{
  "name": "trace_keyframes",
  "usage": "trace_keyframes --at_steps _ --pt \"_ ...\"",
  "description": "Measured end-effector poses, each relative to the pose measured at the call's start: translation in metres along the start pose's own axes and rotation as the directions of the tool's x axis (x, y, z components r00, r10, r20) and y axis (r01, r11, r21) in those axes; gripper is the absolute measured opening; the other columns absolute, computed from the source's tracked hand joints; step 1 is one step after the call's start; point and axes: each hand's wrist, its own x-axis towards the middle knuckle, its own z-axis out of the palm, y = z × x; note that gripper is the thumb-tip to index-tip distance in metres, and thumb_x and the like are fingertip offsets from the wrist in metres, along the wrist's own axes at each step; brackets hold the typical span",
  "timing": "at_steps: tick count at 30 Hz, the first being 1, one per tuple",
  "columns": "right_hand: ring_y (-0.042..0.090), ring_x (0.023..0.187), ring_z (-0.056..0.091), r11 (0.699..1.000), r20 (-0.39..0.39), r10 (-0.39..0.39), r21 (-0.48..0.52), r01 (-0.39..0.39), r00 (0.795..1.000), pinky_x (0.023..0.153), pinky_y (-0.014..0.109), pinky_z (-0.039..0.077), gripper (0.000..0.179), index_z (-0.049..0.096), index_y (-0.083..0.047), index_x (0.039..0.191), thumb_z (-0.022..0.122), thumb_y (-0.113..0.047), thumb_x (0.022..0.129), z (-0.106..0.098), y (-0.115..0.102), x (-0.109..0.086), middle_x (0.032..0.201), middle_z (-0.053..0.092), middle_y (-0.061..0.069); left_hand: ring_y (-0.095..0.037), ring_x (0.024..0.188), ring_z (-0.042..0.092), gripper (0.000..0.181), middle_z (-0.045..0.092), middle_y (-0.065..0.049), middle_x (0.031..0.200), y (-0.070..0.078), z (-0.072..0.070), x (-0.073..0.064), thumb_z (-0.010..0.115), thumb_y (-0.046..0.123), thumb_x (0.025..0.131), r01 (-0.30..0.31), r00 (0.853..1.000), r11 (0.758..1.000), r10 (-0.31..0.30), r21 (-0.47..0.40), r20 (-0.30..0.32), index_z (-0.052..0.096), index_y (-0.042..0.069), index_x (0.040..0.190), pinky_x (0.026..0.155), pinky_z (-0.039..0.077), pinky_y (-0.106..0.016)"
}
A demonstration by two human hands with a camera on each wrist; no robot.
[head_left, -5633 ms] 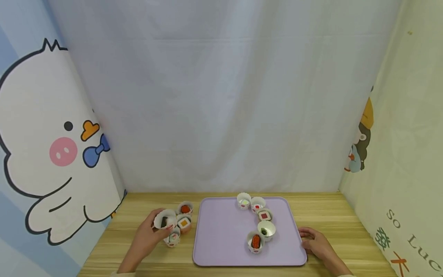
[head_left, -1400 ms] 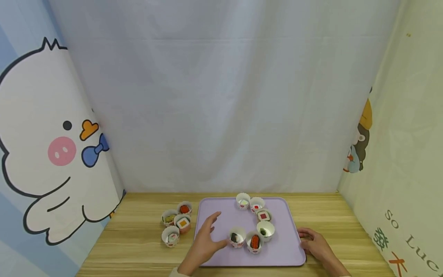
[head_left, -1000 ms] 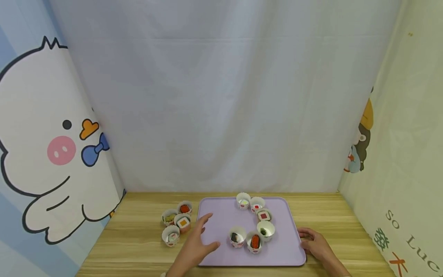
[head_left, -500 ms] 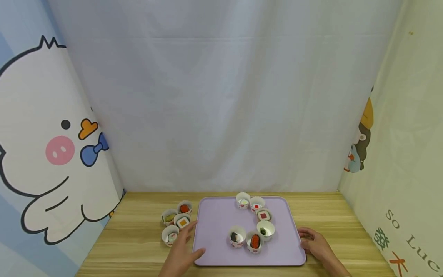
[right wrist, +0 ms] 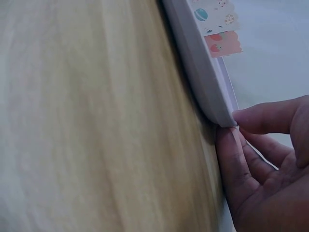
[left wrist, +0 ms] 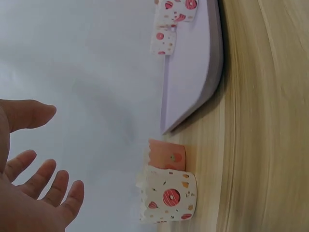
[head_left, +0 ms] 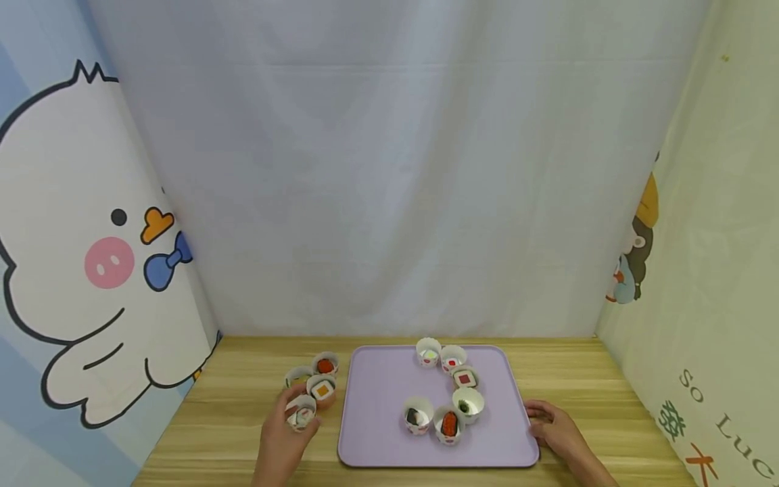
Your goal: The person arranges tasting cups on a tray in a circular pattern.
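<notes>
In the head view my left hand (head_left: 280,436) is at a white paper baking cup (head_left: 301,412) holding a small white-and-pink sushi piece. Thumb and forefinger stand on either side of the cup. The left wrist view shows that hand's fingers (left wrist: 46,176) spread apart, with the donut-print cup (left wrist: 169,197) off to their side. My right hand (head_left: 558,431) pinches the right edge of the lilac tray (head_left: 377,423), the thumb on the rim (right wrist: 212,92) and fingers beneath. On the tray stands a cup with a dark-topped piece (head_left: 417,417), beside a cup with red-orange topping (head_left: 449,426).
Left of the tray stand cups with red topping (head_left: 325,365), a yellow-orange square (head_left: 322,390) and a yellowish filling (head_left: 297,376). More filled cups curve along the tray's right half, including a green-filled one (head_left: 467,406). A pale curtain (head_left: 389,203) hangs behind the wooden table (head_left: 548,365).
My left hand carried the dark-topped cup onto the tray and let it go, then moved back left to the white-and-pink sushi's cup. The right hand has stayed at the tray edge.
</notes>
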Motion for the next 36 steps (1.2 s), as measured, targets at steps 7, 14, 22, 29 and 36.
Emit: trace_keyframes --at_steps 7,14,22,29,36 --pt "0.017 0.085 0.061 1.0 0.001 -0.005 0.003 0.005 1.0 0.068 0.032 0.055 0.055 0.053 0.01 0.131 0.059 0.01 0.076 0.0 -0.001 -0.001 0.115 0.063 0.021 -0.046 0.132 0.043 0.073 0.04 -0.025 0.147 -0.013 -0.017 0.006 0.073 0.01 0.085 0.103 0.993 0.995 -0.104 0.012 0.052 0.034 0.006 0.147 0.106 0.039 -0.058" --pt "0.017 0.085 0.062 1.0 0.007 -0.008 0.019 0.008 1.0 0.067 0.032 0.056 0.056 0.052 0.011 0.131 0.059 0.011 0.076 0.001 -0.001 -0.002 0.116 0.063 0.022 -0.047 0.14 0.029 0.084 0.028 -0.025 0.154 -0.033 -0.023 0.011 0.075 0.011 0.084 0.127 0.985 0.992 -0.125 -0.006 0.119 0.024 0.002 0.15 0.11 0.033 -0.062" --pt "0.017 0.086 0.061 1.0 0.002 -0.009 0.024 0.009 1.0 0.068 0.032 0.056 0.056 0.052 0.01 0.131 0.059 0.011 0.076 0.0 -0.002 -0.002 0.115 0.063 0.021 -0.051 0.134 0.04 0.08 0.04 -0.033 0.145 -0.053 -0.023 0.015 0.076 0.012 0.082 0.067 0.989 0.997 -0.073 0.048 0.133 0.03 -0.005 0.146 0.106 0.038 -0.061" --pt "0.016 0.085 0.061 1.0 0.007 -0.018 0.025 0.018 1.0 0.067 0.031 0.055 0.056 0.052 0.01 0.131 0.059 0.011 0.075 0.0 0.0 -0.001 0.114 0.064 0.019 -0.05 0.131 0.045 0.077 0.043 -0.033 0.142 -0.057 -0.022 0.021 0.076 0.007 0.081 0.064 0.98 0.997 -0.07 0.039 0.188 0.033 -0.006 0.144 0.108 0.038 -0.058" --pt "0.016 0.084 0.061 1.0 0.006 -0.009 0.029 0.009 1.0 0.067 0.031 0.056 0.056 0.053 0.01 0.131 0.06 0.011 0.075 0.0 0.002 0.0 0.113 0.064 0.017 -0.049 0.125 0.051 0.075 0.051 -0.031 0.137 -0.064 -0.018 0.028 0.079 0.007 0.077 0.022 0.982 0.994 -0.042 0.108 0.186 0.039 -0.007 0.139 0.1 0.047 -0.053"
